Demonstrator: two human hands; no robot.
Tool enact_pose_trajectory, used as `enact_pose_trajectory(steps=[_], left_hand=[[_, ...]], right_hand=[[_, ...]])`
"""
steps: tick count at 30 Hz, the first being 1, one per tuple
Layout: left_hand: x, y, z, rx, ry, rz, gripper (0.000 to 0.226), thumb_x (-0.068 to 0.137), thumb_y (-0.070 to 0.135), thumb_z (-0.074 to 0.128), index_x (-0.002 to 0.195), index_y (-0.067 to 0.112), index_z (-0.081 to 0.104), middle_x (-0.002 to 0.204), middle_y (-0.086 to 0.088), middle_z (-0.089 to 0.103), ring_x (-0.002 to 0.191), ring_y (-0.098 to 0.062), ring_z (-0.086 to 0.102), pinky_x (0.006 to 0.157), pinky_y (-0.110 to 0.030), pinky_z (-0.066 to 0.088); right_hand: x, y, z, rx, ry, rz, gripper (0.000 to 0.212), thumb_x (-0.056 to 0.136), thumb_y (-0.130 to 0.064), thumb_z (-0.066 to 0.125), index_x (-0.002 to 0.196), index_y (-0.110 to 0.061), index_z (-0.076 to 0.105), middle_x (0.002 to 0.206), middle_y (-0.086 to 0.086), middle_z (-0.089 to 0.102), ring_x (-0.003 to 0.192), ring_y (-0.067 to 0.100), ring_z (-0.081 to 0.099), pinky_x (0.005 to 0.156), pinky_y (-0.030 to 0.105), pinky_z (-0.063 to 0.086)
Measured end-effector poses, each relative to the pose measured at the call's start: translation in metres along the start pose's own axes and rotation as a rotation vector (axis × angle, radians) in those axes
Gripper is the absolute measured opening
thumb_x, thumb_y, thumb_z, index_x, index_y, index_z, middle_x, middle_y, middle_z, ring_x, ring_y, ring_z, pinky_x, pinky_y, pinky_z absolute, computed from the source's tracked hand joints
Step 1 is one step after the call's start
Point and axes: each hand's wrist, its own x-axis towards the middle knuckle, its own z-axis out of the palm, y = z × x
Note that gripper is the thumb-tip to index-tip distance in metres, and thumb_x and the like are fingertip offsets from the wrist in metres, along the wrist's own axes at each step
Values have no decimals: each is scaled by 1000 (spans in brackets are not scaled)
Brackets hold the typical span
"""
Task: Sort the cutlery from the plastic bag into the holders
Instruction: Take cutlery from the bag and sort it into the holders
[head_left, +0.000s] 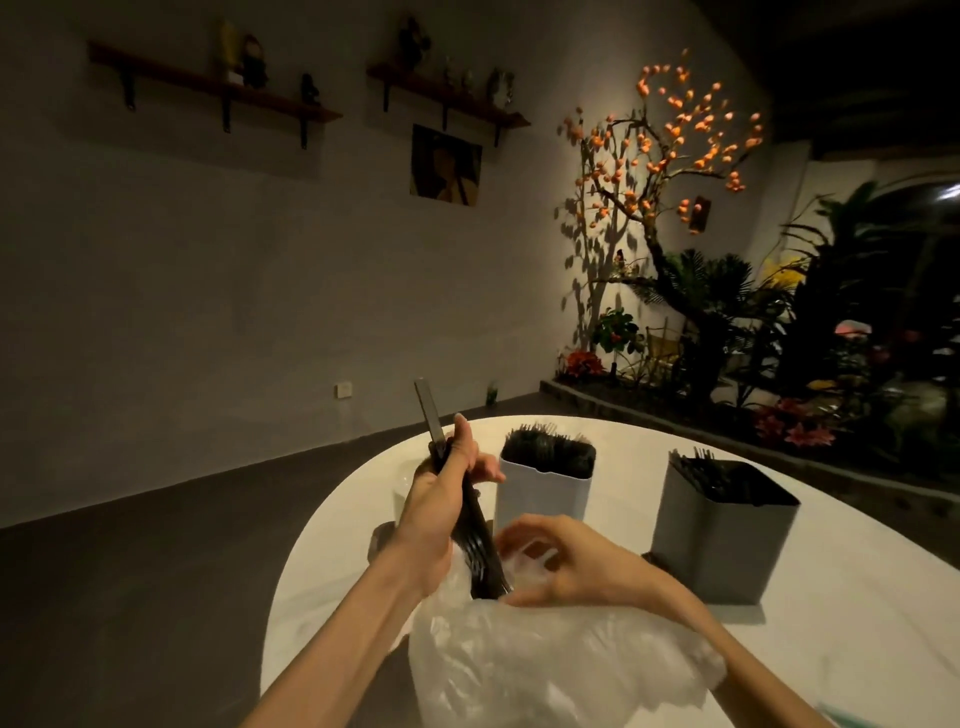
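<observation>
Two hands, one plastic bag (545, 670), two grey holders on white table (857, 649). Left hand (441, 499), left of bag mouth, grips bundle of dark cutlery (475, 540); long axis steep, top leaning left, lower ends in bag. Right hand (566, 564) curls on bag rim. Near holder (543, 483) behind bag, far holder (722, 530) rightward; both hold dark cutlery.

- Left hand (441, 499) and forearm bare, no sleeve in view up to the frame's 6 o'clock edge.
- Right hand (566, 564) and forearm likewise bare.
- Slim forearms; wrists uncovered, fingers bare.
</observation>
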Motion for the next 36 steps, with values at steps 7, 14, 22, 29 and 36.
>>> enact_pose_trajectory(steps=[7,14,22,29,36], left_hand=[[-21,9,69,-236,-110,-45,46,95,51,57,63,19,51,60,-3,41,55,-18,45,63,-31,47],[-27,-41,118,-548,-124,-162,41,94,54,55,72,19,53,54,4,28,42,-7,28,45,-20,33],[-26,-111,119,-520,-41,-332,34,92,47,59,92,13,61,70,-7,61,68,-18,64,83,-35,52],[-34,-141,111,-423,-231,-405,54,100,47,44,136,8,56,129,-19,67,121,-34,65,112,-49,42],[-42,-147,114,-399,-322,-445,46,101,50,40,122,11,52,129,-17,68,120,-34,65,107,-52,44]], right_hand=[[-83,39,3,-279,-59,150,48,89,-39,74,133,-26,61,129,-6,60,113,9,55,92,21,45],[-131,56,-6,890,268,175,55,84,-36,81,132,-23,58,119,7,71,102,26,72,91,36,57],[-128,94,25,1199,549,230,29,88,-24,72,109,-4,75,102,22,72,64,18,60,52,22,51],[-129,112,19,1088,692,259,23,97,-21,63,106,-2,74,96,22,73,60,20,62,54,23,54],[-127,104,31,852,632,185,24,102,-33,56,106,-21,75,92,7,74,65,16,62,50,22,46]])
